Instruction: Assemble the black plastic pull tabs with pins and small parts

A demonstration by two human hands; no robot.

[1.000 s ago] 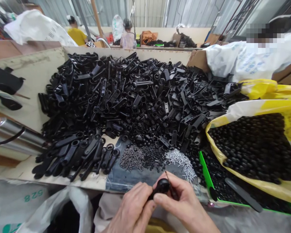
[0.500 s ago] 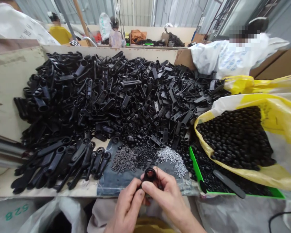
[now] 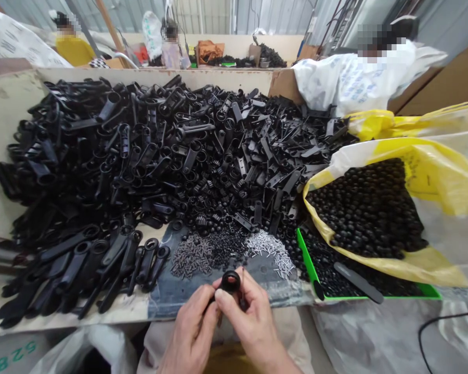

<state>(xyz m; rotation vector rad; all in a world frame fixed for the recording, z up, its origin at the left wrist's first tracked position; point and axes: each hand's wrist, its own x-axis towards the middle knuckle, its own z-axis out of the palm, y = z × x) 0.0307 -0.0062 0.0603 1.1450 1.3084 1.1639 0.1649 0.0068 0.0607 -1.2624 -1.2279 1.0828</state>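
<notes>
A black plastic piece with a ring-shaped end (image 3: 231, 282) is held between both hands, just in front of the table's near edge. My left hand (image 3: 193, 324) pinches it from the left, with the fingers closed. My right hand (image 3: 251, 314) grips it from the other side, its thumb pressed below the ring. A thin dark rod shows by the right fingers; I cannot tell what it is. Beyond the hands, on a dark mat (image 3: 167, 298), lie small grey-brown cylindrical pieces (image 3: 191, 255), tiny black parts (image 3: 226, 248) and silver pins (image 3: 271, 252). The piece's lower part is hidden by the fingers.
A large heap of black ring-ended handles (image 3: 113, 140) fills the table's back. More handles (image 3: 78, 265) lie front left. To the right are a green-edged tray (image 3: 405, 298) and a yellow-white sack (image 3: 444, 182) of black balls. People sit farther back.
The scene has shifted leftward in the picture as the camera turned. Both hands keep hold of the black piece, and its ring now faces the camera slightly more.
</notes>
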